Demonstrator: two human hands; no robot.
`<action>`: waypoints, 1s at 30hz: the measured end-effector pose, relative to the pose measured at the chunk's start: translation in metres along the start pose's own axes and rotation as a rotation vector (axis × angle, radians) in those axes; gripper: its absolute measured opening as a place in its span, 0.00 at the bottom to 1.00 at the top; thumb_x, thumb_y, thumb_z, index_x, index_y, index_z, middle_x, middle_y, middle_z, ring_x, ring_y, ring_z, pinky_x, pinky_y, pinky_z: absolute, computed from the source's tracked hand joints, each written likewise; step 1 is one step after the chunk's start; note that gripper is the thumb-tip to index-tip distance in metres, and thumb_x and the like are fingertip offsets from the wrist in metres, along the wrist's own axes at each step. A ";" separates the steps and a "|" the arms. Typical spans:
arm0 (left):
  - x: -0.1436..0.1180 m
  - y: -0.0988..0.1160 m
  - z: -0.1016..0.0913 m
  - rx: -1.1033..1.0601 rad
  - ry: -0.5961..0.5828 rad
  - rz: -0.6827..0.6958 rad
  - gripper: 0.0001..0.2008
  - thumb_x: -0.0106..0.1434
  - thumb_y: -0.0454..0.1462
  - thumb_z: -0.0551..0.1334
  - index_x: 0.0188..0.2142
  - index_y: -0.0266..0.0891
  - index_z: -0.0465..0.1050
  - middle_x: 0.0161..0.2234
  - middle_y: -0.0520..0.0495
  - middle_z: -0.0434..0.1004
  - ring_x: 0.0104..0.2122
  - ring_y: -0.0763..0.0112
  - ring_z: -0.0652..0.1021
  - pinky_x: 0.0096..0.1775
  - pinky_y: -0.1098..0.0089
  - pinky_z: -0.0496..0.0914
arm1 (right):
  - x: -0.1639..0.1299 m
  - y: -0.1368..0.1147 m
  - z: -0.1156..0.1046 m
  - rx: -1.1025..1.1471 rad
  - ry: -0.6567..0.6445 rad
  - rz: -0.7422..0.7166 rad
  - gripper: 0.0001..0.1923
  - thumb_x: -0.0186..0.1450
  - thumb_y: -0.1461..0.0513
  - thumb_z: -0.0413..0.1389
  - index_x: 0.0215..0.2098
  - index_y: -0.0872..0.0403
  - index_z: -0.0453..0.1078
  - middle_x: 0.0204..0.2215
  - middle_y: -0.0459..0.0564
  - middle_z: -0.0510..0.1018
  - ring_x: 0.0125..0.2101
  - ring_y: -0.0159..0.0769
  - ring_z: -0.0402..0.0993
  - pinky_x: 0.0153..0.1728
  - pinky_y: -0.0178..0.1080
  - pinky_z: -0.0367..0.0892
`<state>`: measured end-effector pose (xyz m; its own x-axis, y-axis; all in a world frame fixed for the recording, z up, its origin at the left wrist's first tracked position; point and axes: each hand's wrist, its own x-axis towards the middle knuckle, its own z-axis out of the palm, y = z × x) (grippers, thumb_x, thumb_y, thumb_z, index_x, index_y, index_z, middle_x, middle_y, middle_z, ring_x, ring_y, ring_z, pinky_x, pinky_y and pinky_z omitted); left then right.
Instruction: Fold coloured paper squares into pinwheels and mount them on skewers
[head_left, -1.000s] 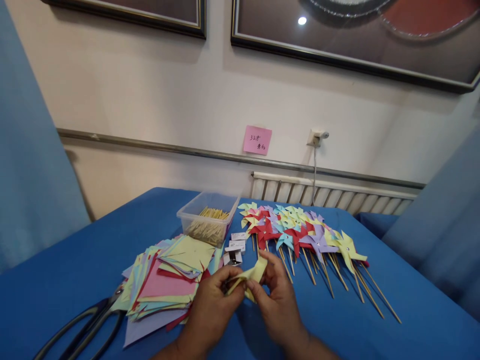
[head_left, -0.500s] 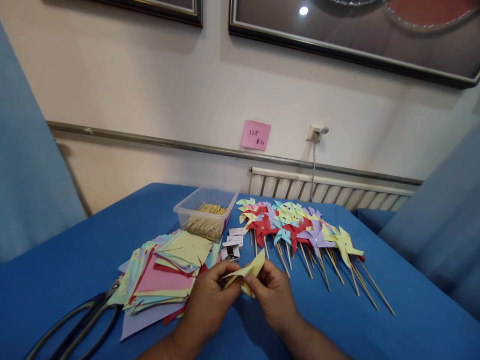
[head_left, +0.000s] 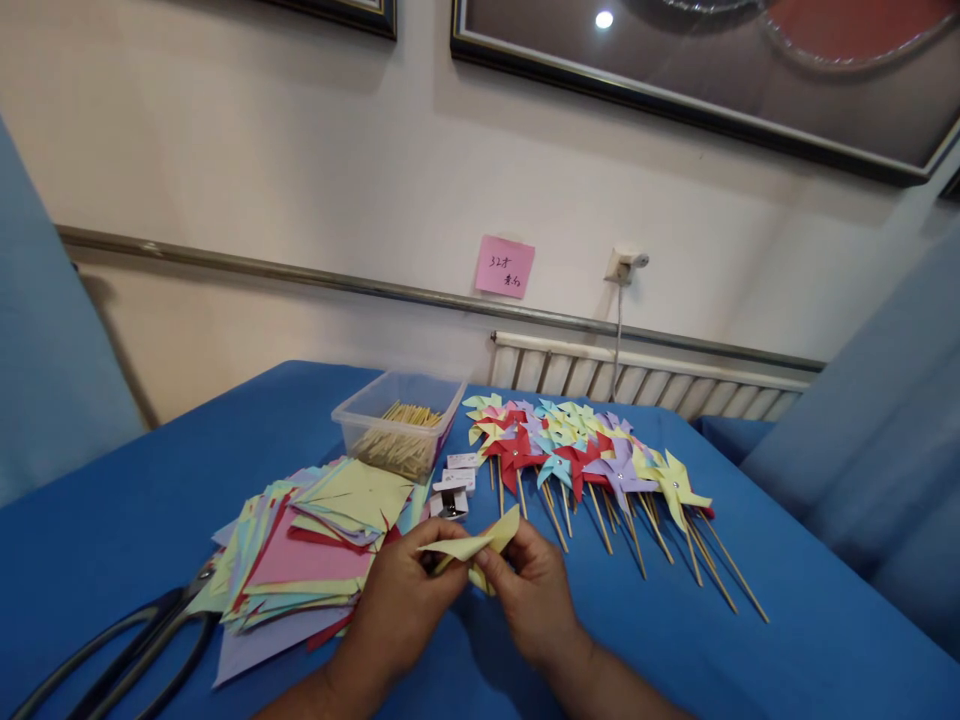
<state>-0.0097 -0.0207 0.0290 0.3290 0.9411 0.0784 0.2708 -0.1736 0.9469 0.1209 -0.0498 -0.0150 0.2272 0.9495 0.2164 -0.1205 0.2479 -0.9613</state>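
Both hands, left (head_left: 401, 600) and right (head_left: 529, 592), pinch a folded yellow paper (head_left: 472, 550) above the desk (head_left: 750, 650), each grip holding flaps bent; paper stack (head_left: 300, 560) near.

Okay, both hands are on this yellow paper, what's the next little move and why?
Probably fold the next loose corner in to the middle. The left hand and right hand pinch a yellow paper that is only partly folded, with one flap sticking up, while the finished pinwheels beside it have every corner drawn to a centre pin.
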 end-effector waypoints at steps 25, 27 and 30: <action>0.002 0.003 -0.003 -0.034 0.067 0.025 0.10 0.51 0.44 0.62 0.25 0.39 0.73 0.23 0.52 0.76 0.26 0.69 0.75 0.29 0.73 0.67 | 0.003 -0.002 0.006 0.177 -0.030 -0.017 0.12 0.55 0.60 0.62 0.38 0.55 0.72 0.29 0.48 0.76 0.31 0.35 0.72 0.37 0.41 0.68; 0.002 0.003 -0.003 0.011 0.072 0.027 0.10 0.51 0.44 0.63 0.24 0.39 0.73 0.22 0.53 0.75 0.25 0.69 0.74 0.28 0.74 0.66 | 0.002 -0.002 0.006 0.148 -0.024 -0.030 0.12 0.56 0.60 0.61 0.38 0.55 0.72 0.28 0.48 0.76 0.31 0.36 0.72 0.37 0.41 0.68; 0.001 0.001 -0.003 0.043 0.080 0.027 0.10 0.51 0.44 0.63 0.23 0.39 0.72 0.20 0.54 0.72 0.24 0.71 0.72 0.26 0.74 0.65 | 0.002 -0.002 0.006 0.127 -0.012 -0.045 0.12 0.56 0.60 0.61 0.38 0.55 0.72 0.31 0.49 0.78 0.33 0.37 0.73 0.37 0.40 0.68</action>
<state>-0.0116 -0.0189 0.0314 0.2639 0.9557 0.1303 0.3020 -0.2102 0.9298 0.1154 -0.0471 -0.0112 0.2240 0.9388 0.2619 -0.2316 0.3123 -0.9213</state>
